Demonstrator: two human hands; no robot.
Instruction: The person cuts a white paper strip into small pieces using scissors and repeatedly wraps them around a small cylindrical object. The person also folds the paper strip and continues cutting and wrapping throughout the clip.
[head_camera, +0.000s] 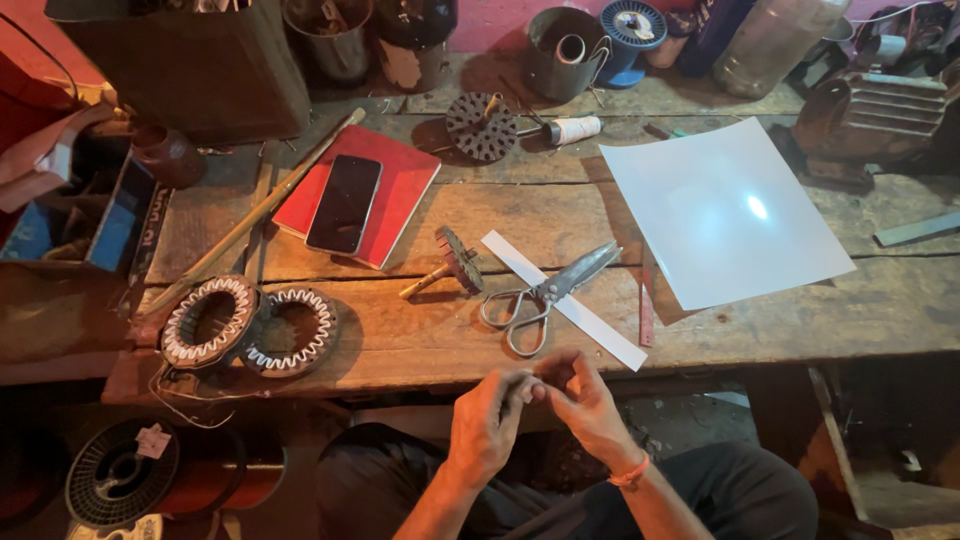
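Far out to the left of the hands, two wound stator rings lie touching each other on the tabletop, with a wire spool down below them near the floor. Up and left of the left hand, a dark phone rests on a red book. Now the hands themselves: both meet just below the tabletop edge, the left hand's grip pinched closed on a small pale piece, the right hand pinching it from the other side; what the piece is, too small to tell. Directly above them, scissors lie across a white strip. Up and right, a white sheet lies flat.
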